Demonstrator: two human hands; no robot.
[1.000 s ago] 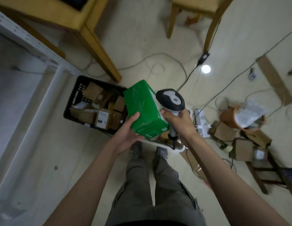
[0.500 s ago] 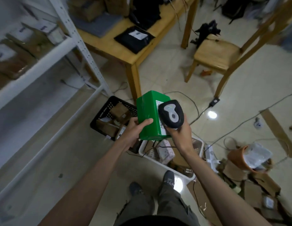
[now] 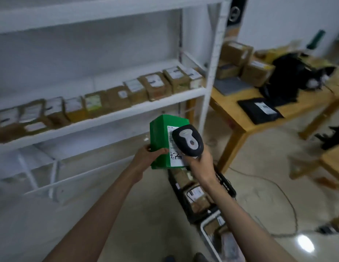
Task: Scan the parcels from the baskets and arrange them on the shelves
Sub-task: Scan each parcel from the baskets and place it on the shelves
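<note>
Green parcel [image 3: 160, 142] sat between both hands: left hand [image 3: 146, 157] gripped its lower left edge, right hand [image 3: 199, 163] grasped the scanner [image 3: 187, 141] over its label [image 3: 173, 156].

shelf [image 3: 108, 118]: row of brown parcels [image 3: 100, 101] | wooden table [image 3: 238, 114]: boxes [image 3: 246, 63], black mailer [image 3: 260, 110] | floor [image 3: 146, 224]: black basket [image 3: 185, 203], white basket [image 3: 208, 235]

Both my forearms reach forward, bare. Left hand [image 3: 146, 157] curls round the lower left edge of the green box [image 3: 161, 137], thumb on front. Right hand [image 3: 199, 163] grips the scanner [image 3: 187, 140] handle, wrist bent inward.
</note>
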